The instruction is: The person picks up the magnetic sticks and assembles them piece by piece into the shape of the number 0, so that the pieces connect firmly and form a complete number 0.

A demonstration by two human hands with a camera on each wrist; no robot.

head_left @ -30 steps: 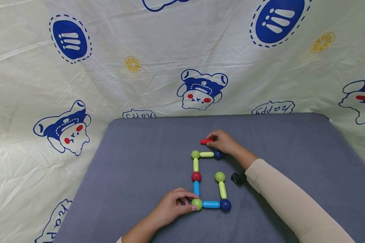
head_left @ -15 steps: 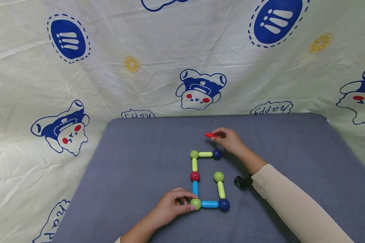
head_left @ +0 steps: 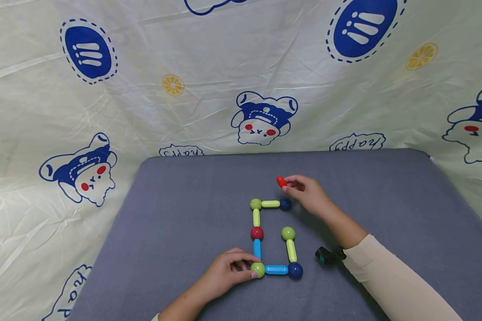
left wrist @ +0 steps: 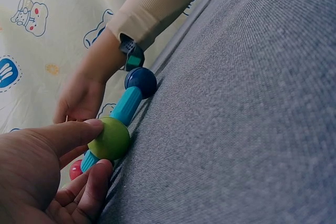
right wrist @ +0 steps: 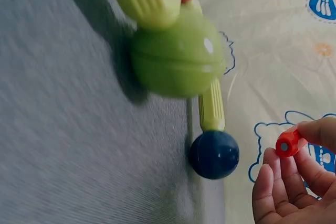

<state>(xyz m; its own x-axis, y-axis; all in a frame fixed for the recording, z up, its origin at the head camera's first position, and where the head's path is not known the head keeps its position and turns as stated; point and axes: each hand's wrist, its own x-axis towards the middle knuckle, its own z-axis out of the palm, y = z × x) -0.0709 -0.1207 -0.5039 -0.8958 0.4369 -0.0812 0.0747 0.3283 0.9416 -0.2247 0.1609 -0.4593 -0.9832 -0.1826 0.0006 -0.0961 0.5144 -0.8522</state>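
In the head view my left hand pinches a green ball at the near left corner of a chain of balls and rods on the cloth. A blue rod runs from that ball to a dark blue ball, and a yellow-green rod leads on to another green ball. On the left side stands a red ball; a far green ball and a second dark blue ball form the far end. My right hand holds a short red rod between thumb and fingers, apart from the chain.
A dark grey cloth covers the table. Behind it hangs a pale printed curtain. A dark device is strapped at my right wrist.
My right hand has drawn back to the right with the red rod, which has turned from level to slanted. My left hand stays on the green ball.
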